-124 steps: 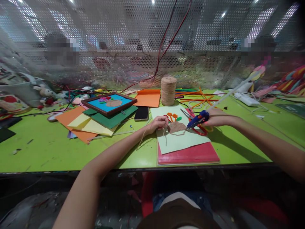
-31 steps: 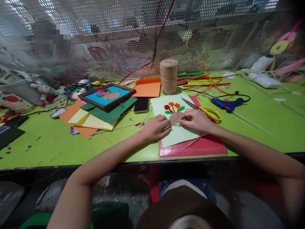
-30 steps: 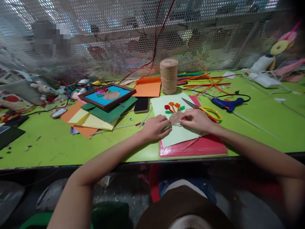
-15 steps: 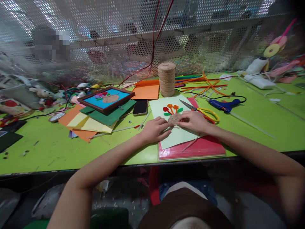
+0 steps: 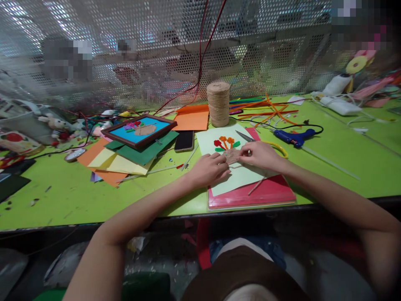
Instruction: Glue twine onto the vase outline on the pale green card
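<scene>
A brown coil of jute twine (image 5: pixel 231 156) lies on pale green paper (image 5: pixel 209 138), just below red and orange fuzzy flowers (image 5: pixel 224 142) with green leaves. At the coil's left edge, my left hand (image 5: pixel 210 169) holds it down with curled fingers. My right hand (image 5: pixel 261 155) pinches the twine at the coil's right edge, thumb against forefinger. A loose twine end (image 5: pixel 256 187) trails below that hand over a red folder (image 5: pixel 250 198) under the paper. Scissors with yellow handles (image 5: pixel 278 147) lie behind my right hand, partly hidden by it.
A twine spool (image 5: pixel 218 104) stands behind the paper. To the right lies a blue glue gun (image 5: pixel 294 138) with its cable. Left are a phone (image 5: pixel 184 141), coloured paper sheets (image 5: pixel 125 162) and a framed flower picture (image 5: pixel 139 130). Orange pipe cleaners (image 5: pixel 272 109) lie at the back.
Both hands have shifted slightly right along the coil, the right one also a little up, covering more of the scissors. The loose twine end has swung right.
</scene>
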